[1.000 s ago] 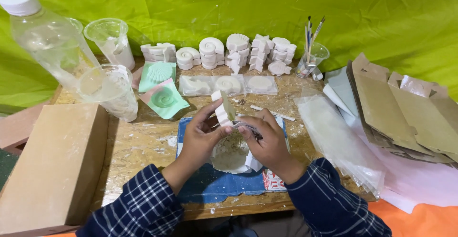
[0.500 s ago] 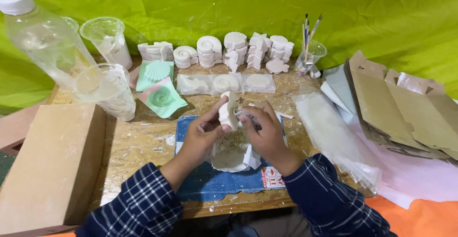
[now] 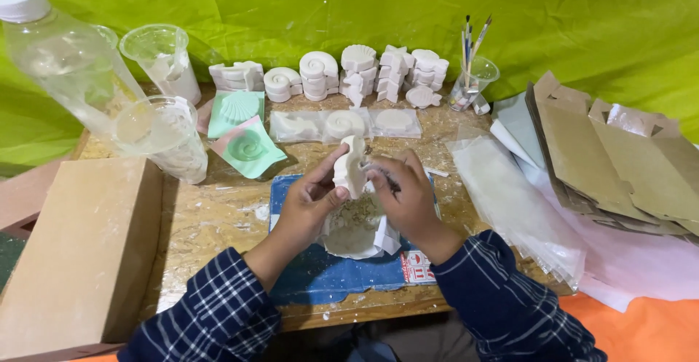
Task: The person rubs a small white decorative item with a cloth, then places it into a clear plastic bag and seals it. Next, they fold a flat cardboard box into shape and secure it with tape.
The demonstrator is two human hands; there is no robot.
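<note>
My left hand (image 3: 312, 203) grips a white plaster cast (image 3: 352, 165), held upright above a shallow white dish (image 3: 354, 232) on a blue mat (image 3: 320, 271). My right hand (image 3: 405, 193) is closed around a small dark tool (image 3: 381, 175) whose tip touches the cast's right side. Both sleeves are dark blue plaid.
Rows of white shell-shaped casts (image 3: 342, 74) line the back. Green moulds (image 3: 247, 147), clear moulds (image 3: 342, 124), plastic cups (image 3: 162, 60), a large clear bottle (image 3: 62, 60), a cup of brushes (image 3: 470, 78), a cardboard box (image 3: 80, 249), plastic bags (image 3: 513, 209) and flattened cartons (image 3: 611, 154) surround the mat.
Both hands have lifted the cast a little higher and further from me, and the cast has turned more upright. The right hand's tool stays against it.
</note>
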